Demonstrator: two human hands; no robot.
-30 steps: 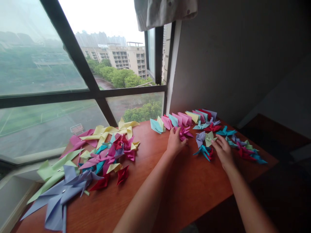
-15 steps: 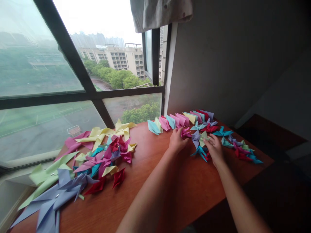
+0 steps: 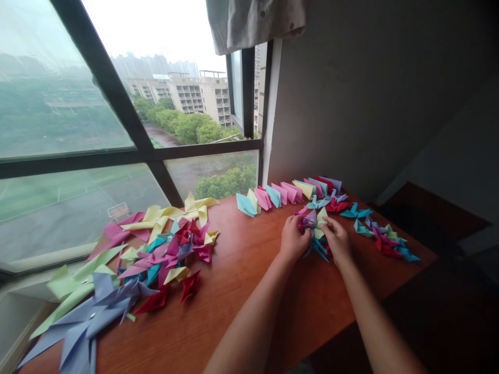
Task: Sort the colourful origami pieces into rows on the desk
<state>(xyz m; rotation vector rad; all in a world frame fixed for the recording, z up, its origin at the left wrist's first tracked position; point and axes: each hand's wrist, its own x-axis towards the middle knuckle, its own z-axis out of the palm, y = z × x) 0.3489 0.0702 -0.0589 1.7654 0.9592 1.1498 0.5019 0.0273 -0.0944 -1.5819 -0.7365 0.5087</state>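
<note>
Hands flank lavender origami; light-green origami beside it, touching right hand.

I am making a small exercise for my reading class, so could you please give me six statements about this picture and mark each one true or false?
1. The yellow pinwheels lie on the window side of the table. True.
2. All the pinwheels are yellow. False: there is a large bluish purple pinwheel too.
3. The right hand touches a light green paper. True.
4. Only sky shows through the window. False: buildings and trees show.
5. The left hand is at a purple paper. True.
6. The hands are at opposite ends of the table. False: they are close together.
</note>
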